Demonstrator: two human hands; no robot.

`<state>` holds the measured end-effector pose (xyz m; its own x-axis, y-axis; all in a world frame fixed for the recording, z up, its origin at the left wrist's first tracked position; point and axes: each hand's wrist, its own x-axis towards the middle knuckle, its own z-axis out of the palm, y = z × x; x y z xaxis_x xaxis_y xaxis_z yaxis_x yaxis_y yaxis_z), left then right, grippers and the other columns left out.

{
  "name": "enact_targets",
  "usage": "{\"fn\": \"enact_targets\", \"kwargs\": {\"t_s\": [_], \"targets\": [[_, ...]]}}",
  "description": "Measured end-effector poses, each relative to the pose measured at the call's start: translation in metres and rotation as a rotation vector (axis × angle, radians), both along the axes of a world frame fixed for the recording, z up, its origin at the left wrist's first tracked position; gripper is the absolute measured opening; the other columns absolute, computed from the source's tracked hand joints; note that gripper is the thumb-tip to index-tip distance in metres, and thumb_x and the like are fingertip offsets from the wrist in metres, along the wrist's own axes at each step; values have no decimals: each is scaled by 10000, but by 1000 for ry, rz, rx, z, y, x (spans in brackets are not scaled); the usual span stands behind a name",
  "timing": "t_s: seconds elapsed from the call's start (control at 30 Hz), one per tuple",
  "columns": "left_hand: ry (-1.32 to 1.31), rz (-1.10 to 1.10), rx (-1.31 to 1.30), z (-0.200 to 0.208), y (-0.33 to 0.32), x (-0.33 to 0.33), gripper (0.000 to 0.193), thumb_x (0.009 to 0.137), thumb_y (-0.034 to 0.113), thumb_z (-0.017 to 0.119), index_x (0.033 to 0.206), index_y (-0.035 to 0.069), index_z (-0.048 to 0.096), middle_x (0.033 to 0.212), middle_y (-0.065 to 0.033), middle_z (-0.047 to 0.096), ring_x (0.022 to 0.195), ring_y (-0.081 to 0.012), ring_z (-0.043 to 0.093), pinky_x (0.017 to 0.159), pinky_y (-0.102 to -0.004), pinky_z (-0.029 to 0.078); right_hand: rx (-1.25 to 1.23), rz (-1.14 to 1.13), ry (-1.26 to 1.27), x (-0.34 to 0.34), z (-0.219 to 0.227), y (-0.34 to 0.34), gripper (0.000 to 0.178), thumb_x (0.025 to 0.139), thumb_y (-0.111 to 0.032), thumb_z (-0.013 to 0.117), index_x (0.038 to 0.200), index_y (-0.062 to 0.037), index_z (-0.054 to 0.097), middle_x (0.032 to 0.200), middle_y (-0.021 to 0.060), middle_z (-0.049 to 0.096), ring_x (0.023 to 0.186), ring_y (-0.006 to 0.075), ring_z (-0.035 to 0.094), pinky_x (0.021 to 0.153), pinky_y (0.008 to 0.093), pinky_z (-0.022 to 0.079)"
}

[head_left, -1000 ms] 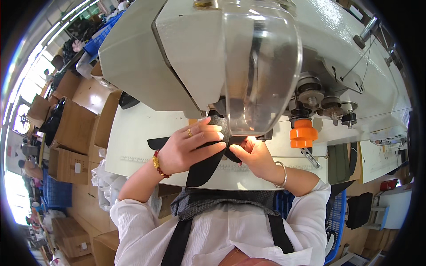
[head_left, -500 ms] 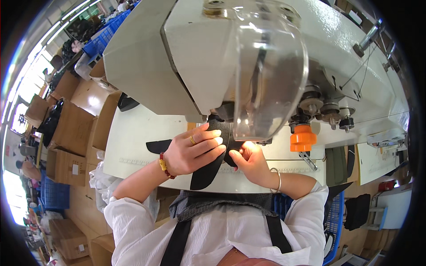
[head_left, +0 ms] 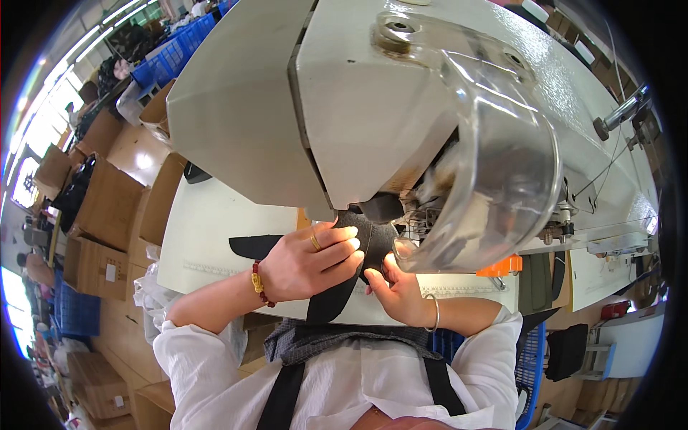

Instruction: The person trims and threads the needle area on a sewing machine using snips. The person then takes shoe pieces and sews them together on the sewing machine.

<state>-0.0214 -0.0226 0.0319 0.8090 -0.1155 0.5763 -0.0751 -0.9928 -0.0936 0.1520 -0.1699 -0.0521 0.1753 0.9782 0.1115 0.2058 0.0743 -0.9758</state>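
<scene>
Some black material (head_left: 332, 297) lies just below frame centre, left hand (head_left: 304, 263) laid across it, grip hidden, right hand (head_left: 401, 295) pinching its edge; best guided flat, I judge, with light tension, both hands kept clear of the sewing machine head (head_left: 380, 115) above.

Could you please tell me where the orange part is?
In the head view, the orange part is right of the right hand, below the lower edge of the clear guard.
</scene>
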Motion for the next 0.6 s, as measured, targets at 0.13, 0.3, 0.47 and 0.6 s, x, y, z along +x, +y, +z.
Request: {"fn": "enact_targets", "kwargs": {"t_s": [0.13,0.3,0.47,0.6], "targets": [[-25,30,65,9,2,3,263,765,118,688,1025,88,663,1036,-35,613,1091,-185,628,741,-305,592,-34,-22,-83,5,10,0,273,996,-308,644,896,-56,683,698,66,648,621,156,614,599,296,485],[-8,98,-115,16,1,5,291,776,123,669,1067,133,658,1060,-11,620,982,-154,645,538,-269,506,56,5,-162,7,26,2,120,1001,-97,614,988,3,550,737,27,527,556,100,527,500,271,450],[-23,117,-211,14,10,10,329,767,129,673,1093,162,658,1088,-10,631,938,-196,642,597,-317,515,-88,130,-404,19,34,9,230,1046,-172,526,871,-29,572,684,39,551,731,164,569,699,327,482],[-80,113,-280,13,14,14,283,755,117,679,1036,148,680,1079,-38,639,957,-263,640,724,-399,517,-344,188,-248,23,42,12,357,1086,-254,431,823,-41,544,668,44,562,823,191,576,795,355,471]]}}
